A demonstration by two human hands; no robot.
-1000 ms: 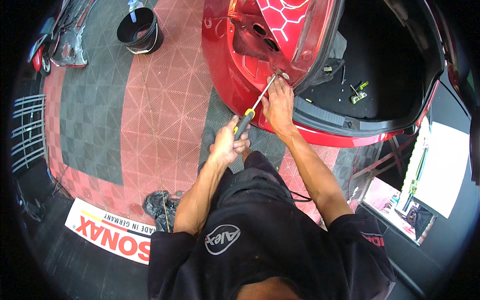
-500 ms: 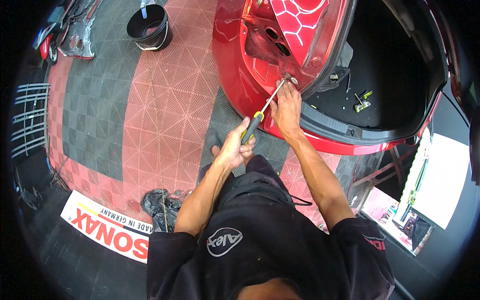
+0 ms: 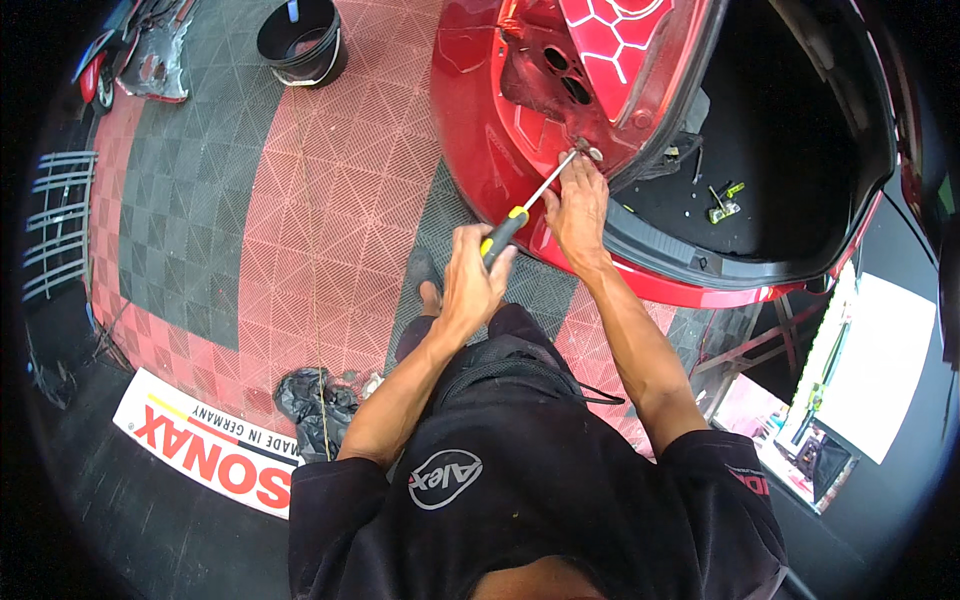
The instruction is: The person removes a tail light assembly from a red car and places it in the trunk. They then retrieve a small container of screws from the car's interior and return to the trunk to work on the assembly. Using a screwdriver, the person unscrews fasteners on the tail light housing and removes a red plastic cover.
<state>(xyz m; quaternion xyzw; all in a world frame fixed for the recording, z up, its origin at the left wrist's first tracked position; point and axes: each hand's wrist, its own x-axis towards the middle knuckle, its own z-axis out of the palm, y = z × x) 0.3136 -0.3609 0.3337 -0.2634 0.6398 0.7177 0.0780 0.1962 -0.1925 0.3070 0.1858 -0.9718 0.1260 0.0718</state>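
My left hand [image 3: 472, 280] is closed around the rear end of a screwdriver [image 3: 505, 236] with a black and yellow handle. Its metal shaft slants up and right to the red car body [image 3: 470, 130], where the tip meets a small fitting near the lower end of the tail lamp recess [image 3: 530, 85]. Beside that tip lies my right hand [image 3: 580, 212], its fingers stretched out against the panel and its thumb apart. At those fingertips shows a small pale round piece [image 3: 596, 154]; whether they grip it is unclear.
The open trunk [image 3: 780, 150] at right holds small green-yellow items [image 3: 724, 205] and a loose lining edge. A black bucket [image 3: 305, 48] stands on the tiled floor at upper left. A black plastic bag [image 3: 315, 405] and a white banner [image 3: 205, 445] lie at lower left.
My left hand has turned and changed its hold, its fingers now curled over the back of the screwdriver handle. My right hand stays at the same spot on the panel.
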